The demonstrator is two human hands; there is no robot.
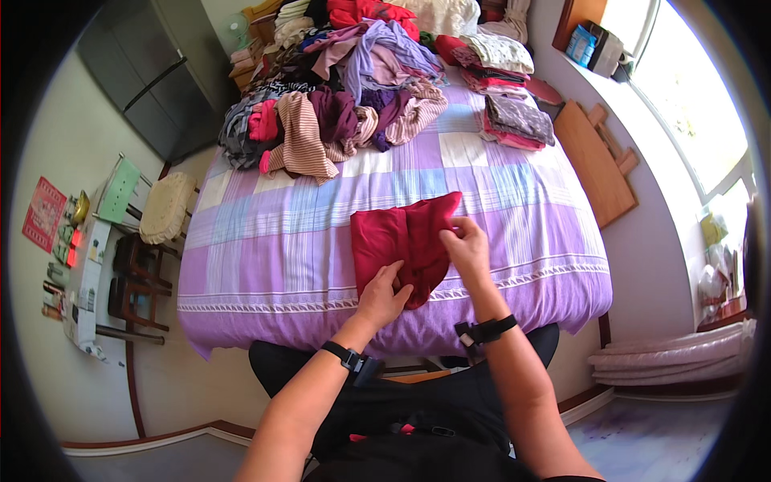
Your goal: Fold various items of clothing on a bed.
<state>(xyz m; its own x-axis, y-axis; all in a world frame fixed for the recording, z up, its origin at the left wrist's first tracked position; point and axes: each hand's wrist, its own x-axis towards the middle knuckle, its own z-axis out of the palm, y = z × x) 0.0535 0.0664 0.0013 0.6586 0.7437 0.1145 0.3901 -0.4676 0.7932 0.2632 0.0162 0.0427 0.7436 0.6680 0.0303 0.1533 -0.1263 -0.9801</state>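
Observation:
A dark red cloth garment, partly folded, lies on the purple plaid bedspread before me. My left hand rests at its lower middle, fingers apart, touching the fabric. At the garment's right edge, my right hand pinches the cloth between thumb and fingers. The garment's upper right corner sticks up in a point, and its lower right part is bunched. Both wrists wear black straps.
A loose heap of clothes covers the bed's far side. Folded clothes stand in stacks at the far right. Left of the bed is a chair with a cream cushion; a wooden board leans at the right wall.

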